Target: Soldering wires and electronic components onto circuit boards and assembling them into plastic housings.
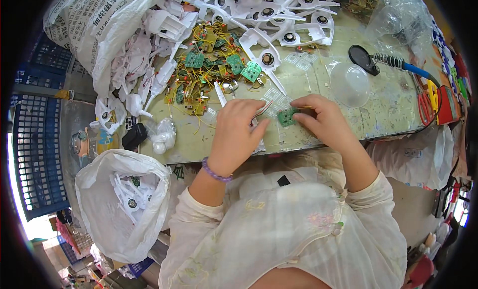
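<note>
From the head camera, you hold a small green circuit board (287, 116) between your two hands, just above the near part of the workbench (383, 110). It is a roughly square green piece with thin yellow and red wires running off it. Its face is turned up toward you, and its longer side seems to run left to right, tilted slightly; the wires lead off to the upper left, toward your left hand.

Your right hand (323, 120) pinches the board's right edge, with the thumb under and the fingers curled over the top. Your left hand (238, 132) is closed with its fingers bent down, its thumb reaching toward the board's left side. Whether it grips the wires or a white plastic piece under it, you cannot tell, because the hand covers that spot. A purple bead bracelet (215, 172) sits on your left wrist.

Beyond your hands lies a heap of green boards and yellow wires (206, 65), with white plastic parts (279, 15) behind it. A clear plastic bowl (350, 84) and a soldering iron (398, 64) lie to the right. A white bag of parts (122, 204) hangs off the bench on the left.

The board's fine parts are too small to make out.
</note>
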### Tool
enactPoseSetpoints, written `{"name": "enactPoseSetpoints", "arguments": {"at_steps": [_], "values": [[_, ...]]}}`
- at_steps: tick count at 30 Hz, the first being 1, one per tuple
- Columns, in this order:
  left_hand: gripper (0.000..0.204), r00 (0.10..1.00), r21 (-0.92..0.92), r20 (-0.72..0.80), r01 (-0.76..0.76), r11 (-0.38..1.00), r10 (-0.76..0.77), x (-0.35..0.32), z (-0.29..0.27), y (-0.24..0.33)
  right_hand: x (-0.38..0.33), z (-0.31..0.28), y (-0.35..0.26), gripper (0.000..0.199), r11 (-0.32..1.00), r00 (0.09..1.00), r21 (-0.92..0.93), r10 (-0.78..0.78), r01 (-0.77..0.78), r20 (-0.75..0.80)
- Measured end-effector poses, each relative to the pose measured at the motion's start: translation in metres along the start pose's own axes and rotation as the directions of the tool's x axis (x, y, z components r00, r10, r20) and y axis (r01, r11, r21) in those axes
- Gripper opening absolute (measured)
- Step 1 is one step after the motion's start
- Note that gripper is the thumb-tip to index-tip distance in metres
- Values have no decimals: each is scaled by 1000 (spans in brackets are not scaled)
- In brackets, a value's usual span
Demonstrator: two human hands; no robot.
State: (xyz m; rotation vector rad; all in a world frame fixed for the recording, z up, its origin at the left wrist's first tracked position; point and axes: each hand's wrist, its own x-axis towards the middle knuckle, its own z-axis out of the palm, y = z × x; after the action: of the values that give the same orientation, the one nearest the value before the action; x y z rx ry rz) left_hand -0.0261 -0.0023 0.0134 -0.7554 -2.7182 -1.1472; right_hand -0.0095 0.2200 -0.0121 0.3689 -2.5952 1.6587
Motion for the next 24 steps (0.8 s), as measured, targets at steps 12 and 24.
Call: {"name": "enactPoseSetpoints", "arguments": {"at_steps": [12, 24], "values": [[8, 996, 107, 84, -22, 994, 13, 7, 6, 12, 8, 2, -5, 36, 904, 971, -397, -217, 161, -100], [11, 999, 116, 37, 18, 993, -22, -5, 5, 9, 7, 6, 6, 42, 877, 957, -437, -271, 201, -104]]}}
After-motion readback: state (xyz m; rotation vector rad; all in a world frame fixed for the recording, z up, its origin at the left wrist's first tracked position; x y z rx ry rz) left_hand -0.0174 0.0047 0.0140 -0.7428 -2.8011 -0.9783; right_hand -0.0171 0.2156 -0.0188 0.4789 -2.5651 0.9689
